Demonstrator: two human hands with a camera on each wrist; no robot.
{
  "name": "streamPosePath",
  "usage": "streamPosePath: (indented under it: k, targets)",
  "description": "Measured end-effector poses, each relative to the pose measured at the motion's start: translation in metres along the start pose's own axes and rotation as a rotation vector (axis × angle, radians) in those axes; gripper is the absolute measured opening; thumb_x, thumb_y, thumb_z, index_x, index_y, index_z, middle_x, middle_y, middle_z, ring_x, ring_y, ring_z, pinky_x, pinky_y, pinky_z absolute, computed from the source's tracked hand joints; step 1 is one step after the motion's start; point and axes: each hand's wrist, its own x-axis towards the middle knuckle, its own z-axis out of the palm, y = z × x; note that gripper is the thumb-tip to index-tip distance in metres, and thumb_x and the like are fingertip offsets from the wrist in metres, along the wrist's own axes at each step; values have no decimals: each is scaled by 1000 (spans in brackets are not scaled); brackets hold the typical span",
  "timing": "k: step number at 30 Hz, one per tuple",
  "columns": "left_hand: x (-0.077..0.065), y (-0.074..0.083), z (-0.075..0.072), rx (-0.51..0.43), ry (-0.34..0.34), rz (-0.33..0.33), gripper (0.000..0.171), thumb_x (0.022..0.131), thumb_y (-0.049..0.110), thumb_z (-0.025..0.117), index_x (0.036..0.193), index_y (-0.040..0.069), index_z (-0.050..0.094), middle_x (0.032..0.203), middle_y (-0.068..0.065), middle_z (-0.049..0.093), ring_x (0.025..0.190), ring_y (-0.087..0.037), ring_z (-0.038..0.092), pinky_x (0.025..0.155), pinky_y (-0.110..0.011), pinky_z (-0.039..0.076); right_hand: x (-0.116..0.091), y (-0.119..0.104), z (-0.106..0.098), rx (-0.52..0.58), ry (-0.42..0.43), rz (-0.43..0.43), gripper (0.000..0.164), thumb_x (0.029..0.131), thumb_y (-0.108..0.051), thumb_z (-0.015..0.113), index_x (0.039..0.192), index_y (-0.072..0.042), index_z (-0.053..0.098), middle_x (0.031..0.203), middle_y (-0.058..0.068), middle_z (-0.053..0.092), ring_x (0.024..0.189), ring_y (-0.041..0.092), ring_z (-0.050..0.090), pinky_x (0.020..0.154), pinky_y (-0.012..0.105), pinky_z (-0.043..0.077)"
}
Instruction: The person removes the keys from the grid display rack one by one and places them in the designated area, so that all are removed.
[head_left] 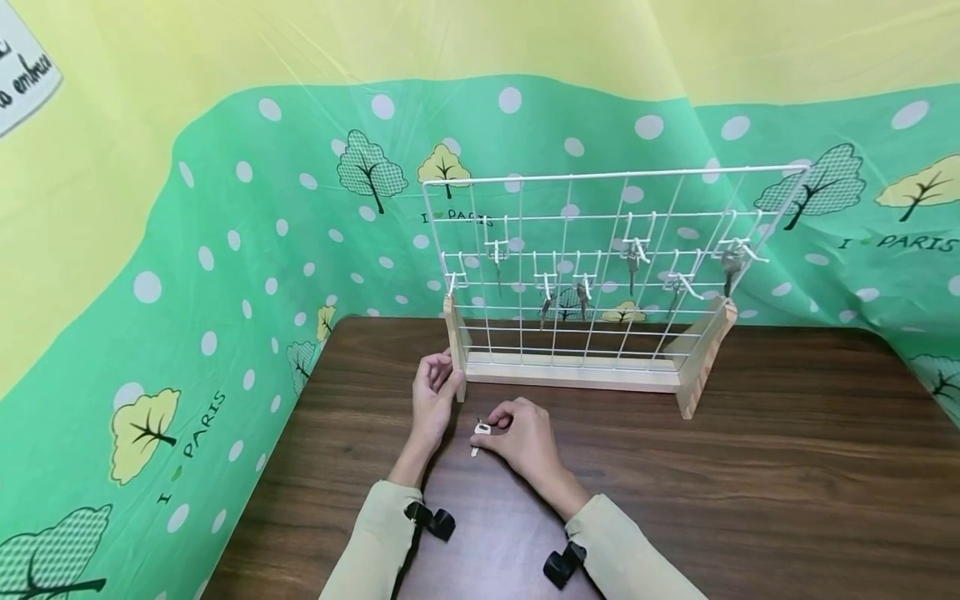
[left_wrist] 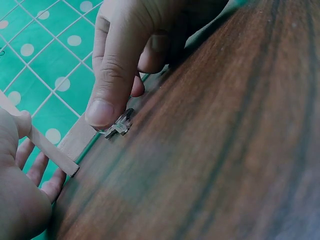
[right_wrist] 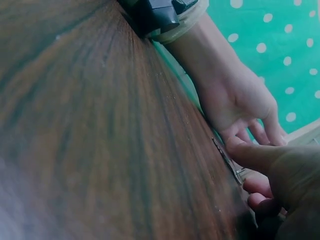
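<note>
My right hand (head_left: pixel 528 442) pinches a small silver key (head_left: pixel 482 429) between thumb and fingers, low over the brown table in front of the rack. In the left wrist view, the key (left_wrist: pixel 120 126) juts out below the right thumb, which covers part of it. At the rack's left end, my left hand (head_left: pixel 432 404) holds the wooden leg (head_left: pixel 455 346), with the thumb on one side and the fingers on the other. The white wire rack (head_left: pixel 555 254) stands upright on its wooden base (head_left: pixel 570 373).
Several white hooks (head_left: pixel 636 247) line the wire grid, and keys (head_left: pixel 582 296) hang from most of them. A second wooden leg (head_left: pixel 705 358) supports the right end. Behind the table (head_left: pixel 810 467), a green and yellow printed cloth (head_left: pixel 262 233) hangs along the back and left.
</note>
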Motion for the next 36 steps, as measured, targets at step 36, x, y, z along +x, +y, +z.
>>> streamPosePath:
  k: [36]
  targets:
    - [0, 0, 0, -5, -11, 26, 28, 102, -12, 68, 124, -18, 51, 152, -35, 60, 143, -47, 57, 129, -56, 38, 6, 16, 8, 298, 120, -117, 11, 91, -20, 93, 90, -18, 82, 73, -12, 66, 59, 1, 50, 52, 17, 40]
